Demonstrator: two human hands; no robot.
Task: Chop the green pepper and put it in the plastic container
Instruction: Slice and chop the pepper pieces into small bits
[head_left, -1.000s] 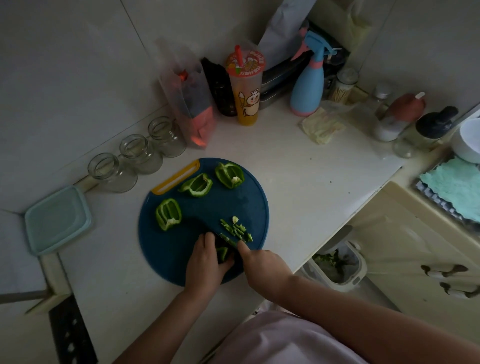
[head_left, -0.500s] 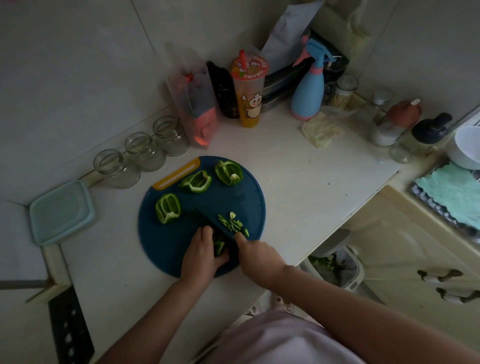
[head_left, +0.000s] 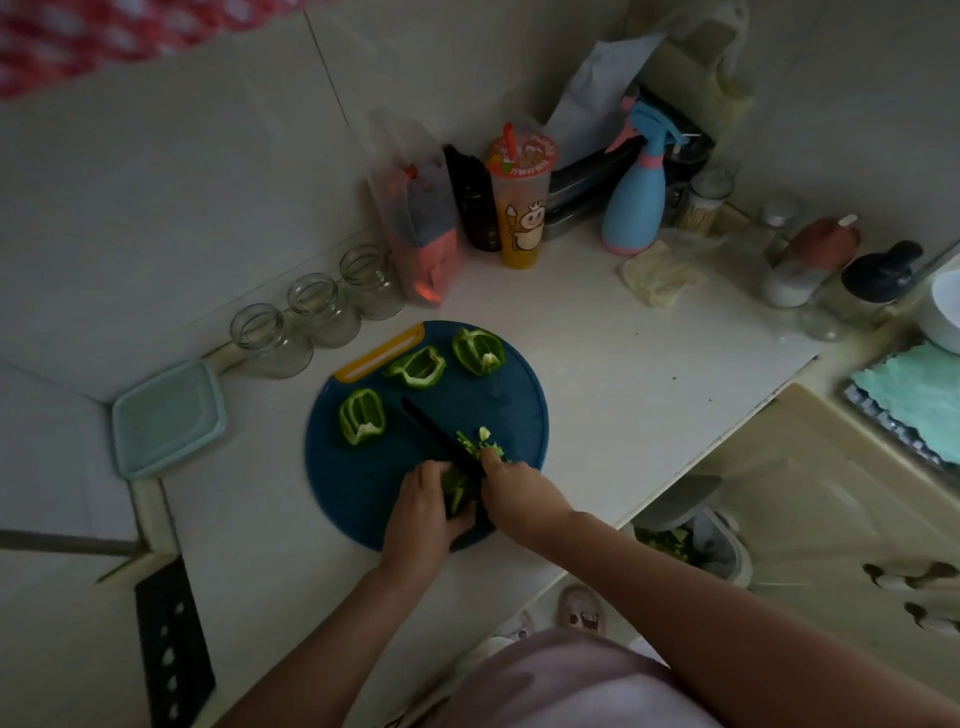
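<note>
A round blue cutting board (head_left: 363, 493) lies on the white counter. Three green pepper pieces rest on its far half: one at the left (head_left: 361, 417), one in the middle (head_left: 417, 367), one at the right (head_left: 478, 351). My left hand (head_left: 421, 512) holds a pepper strip (head_left: 457, 486) down on the board. My right hand (head_left: 511, 491) grips a black knife (head_left: 436, 431) whose blade lies across that strip. Chopped green bits (head_left: 480, 444) sit just right of the blade. A pale green plastic container (head_left: 169, 418) stands left of the board.
Three empty glass jars (head_left: 322, 306) line the wall behind the board. A plastic bag (head_left: 421, 228), an orange cup (head_left: 522, 208), a blue spray bottle (head_left: 636, 208) and condiment jars (head_left: 810, 265) crowd the back. A bin (head_left: 691, 540) with scraps sits below the counter edge.
The knife blade now shows fully, lifted and angled across the board over the strip. The camera view has shifted slightly; both hands stay at the board's near edge.
</note>
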